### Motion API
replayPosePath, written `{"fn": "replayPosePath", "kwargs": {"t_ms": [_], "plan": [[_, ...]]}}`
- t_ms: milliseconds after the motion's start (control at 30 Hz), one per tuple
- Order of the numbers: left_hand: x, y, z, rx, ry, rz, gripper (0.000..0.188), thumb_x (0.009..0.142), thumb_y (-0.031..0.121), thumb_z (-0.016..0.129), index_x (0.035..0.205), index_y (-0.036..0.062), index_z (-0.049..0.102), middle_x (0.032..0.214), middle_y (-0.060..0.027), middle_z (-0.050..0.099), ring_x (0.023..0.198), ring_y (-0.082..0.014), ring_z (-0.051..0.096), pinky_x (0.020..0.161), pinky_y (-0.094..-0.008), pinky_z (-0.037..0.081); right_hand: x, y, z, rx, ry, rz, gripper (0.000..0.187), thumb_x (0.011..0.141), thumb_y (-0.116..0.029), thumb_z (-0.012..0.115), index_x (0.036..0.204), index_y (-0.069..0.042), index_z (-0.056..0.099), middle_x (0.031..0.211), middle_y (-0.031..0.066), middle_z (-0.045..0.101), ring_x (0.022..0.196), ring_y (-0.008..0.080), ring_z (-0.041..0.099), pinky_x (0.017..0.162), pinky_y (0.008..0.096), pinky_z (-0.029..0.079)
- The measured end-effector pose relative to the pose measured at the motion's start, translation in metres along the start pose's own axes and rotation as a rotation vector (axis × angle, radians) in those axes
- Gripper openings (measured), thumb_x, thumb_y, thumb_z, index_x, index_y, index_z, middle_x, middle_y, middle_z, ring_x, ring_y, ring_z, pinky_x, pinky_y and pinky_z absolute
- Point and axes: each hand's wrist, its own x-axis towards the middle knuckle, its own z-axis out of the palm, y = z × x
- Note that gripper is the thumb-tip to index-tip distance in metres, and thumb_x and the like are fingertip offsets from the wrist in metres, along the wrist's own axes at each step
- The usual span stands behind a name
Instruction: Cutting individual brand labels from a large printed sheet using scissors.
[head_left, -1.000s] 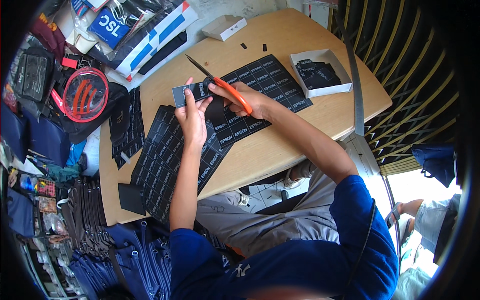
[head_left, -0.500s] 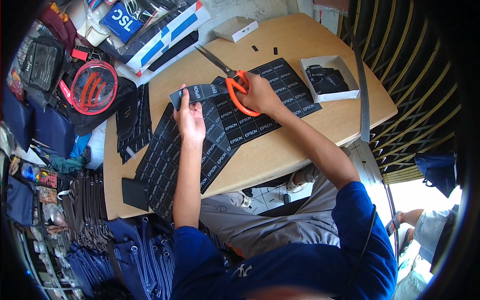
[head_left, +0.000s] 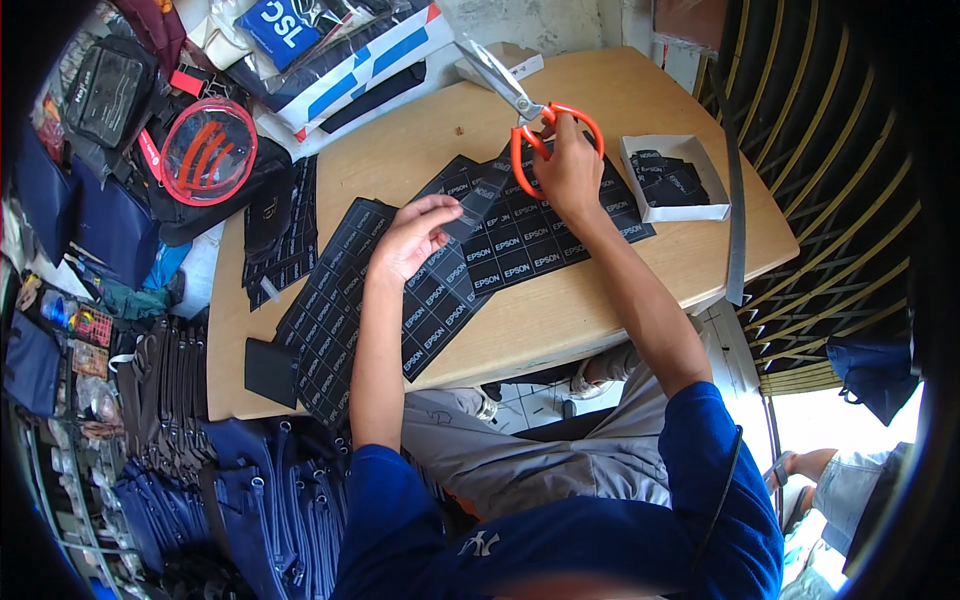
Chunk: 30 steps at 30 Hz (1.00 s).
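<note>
My right hand [head_left: 568,172] is closed around the orange handles of a pair of scissors [head_left: 522,103]. The blades point up and left, slightly parted, away from any material. A narrow strip of black label material [head_left: 480,203] hangs slantwise from my left hand [head_left: 412,238], pinched between thumb and fingers. Beneath it lie black sheets printed with a grid of white-lettered labels [head_left: 432,305], overlapping on the wooden table [head_left: 520,335]. To the right of the scissors stands an open white box [head_left: 690,213] containing cut black label pieces [head_left: 665,178].
A second white box [head_left: 525,66] sits at the table's back edge, partly behind the blades. More black sheets [head_left: 290,235] and bags, one a clear pouch with red trim [head_left: 208,152], crowd the left side. A grey strip [head_left: 737,210] hangs over the right edge.
The scissors have lifted up and right, off the strip. My left hand has shifted right and lower, and the strip has swung from level to slanted. The whole view has shifted slightly.
</note>
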Motion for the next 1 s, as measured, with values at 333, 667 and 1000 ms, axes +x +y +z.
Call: {"fn": "replayPosePath", "kwargs": {"t_ms": [333, 667, 1000], "plan": [[0.001, -0.005, 0.0, 0.052, -0.028, 0.042, 0.026, 0.086, 0.006, 0.063, 0.109, -0.0037, 0.059, 0.096, -0.0064, 0.065, 0.084, -0.012, 0.062, 0.071, -0.0198, 0.05, 0.005, 0.013, 0.005, -0.055, 0.011, -0.056, 0.035, 0.073, -0.005, 0.065, 0.104, -0.006, 0.049, 0.086, 0.0102, 0.066, 0.073, 0.0324, 0.065, 0.061, 0.0442, 0.051], [0.02, -0.019, -0.01, -0.498, 0.207, 0.273, 0.007, 0.089, 0.004, 0.057, 0.093, -0.0022, 0.057, 0.096, -0.0092, 0.061, 0.096, -0.0215, 0.061, 0.089, -0.0281, 0.051, -0.005, -0.004, -0.002, 0.291, -0.261, 0.008, 0.041, 0.072, -0.025, 0.073, 0.094, 0.004, 0.057, 0.08, 0.0168, 0.063, 0.073, 0.0291, 0.064, 0.067, 0.0371, 0.049], [0.004, 0.039, -0.005, -0.093, 0.273, 0.482, 0.056, 0.086, 0.006, 0.063, 0.13, -0.0128, 0.034, 0.096, -0.0146, 0.061, 0.086, -0.0182, 0.063, 0.076, -0.0257, 0.053, -0.028, -0.048, -0.039, 0.591, -0.552, 0.089, 0.035, 0.075, -0.021, 0.072, 0.095, 0.004, 0.058, 0.076, 0.0084, 0.061, 0.067, 0.0144, 0.058, 0.065, 0.0284, 0.048]]}}
